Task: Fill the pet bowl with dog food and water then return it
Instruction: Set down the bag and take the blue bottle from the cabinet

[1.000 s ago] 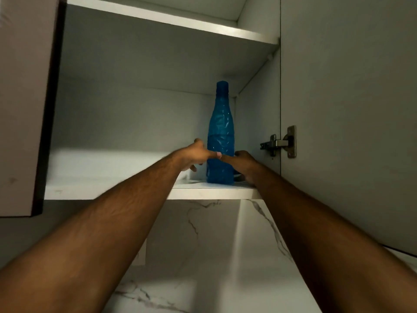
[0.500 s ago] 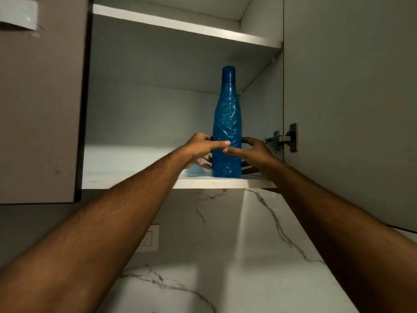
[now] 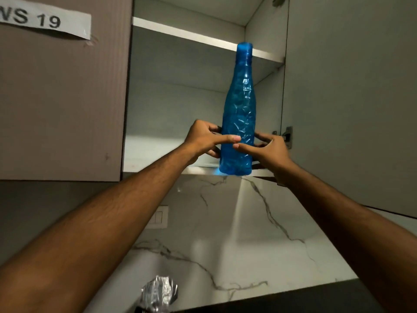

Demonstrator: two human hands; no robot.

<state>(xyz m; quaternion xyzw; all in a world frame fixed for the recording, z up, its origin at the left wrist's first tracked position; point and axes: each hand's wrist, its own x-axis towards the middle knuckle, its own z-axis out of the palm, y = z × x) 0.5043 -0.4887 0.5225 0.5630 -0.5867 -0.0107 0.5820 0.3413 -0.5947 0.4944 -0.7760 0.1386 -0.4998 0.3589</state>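
Head camera: both my hands are clamped round the lower body of the tall, crinkled, translucent blue plastic bottle (image 3: pixel 238 105). My left hand (image 3: pixel 203 140) grips from the left and my right hand (image 3: pixel 268 147) from the right, and one fingertip of each almost meets across its front. The bottle stands upright at the front edge of the cupboard's lower white shelf (image 3: pixel 158 163), toward its right end, near the metal door hinge (image 3: pixel 287 135).

To do this well, I should keep it vertical, draw it straight out over the edge and get support under the base. I judge the thin wall may buckle if I squeeze.

I can't tell whether the base rests on the shelf or has cleared it, nor how much water is inside. The pet bowl is out of sight. The crumpled silver foil packet (image 3: pixel 159 292) at the bottom is cut off.
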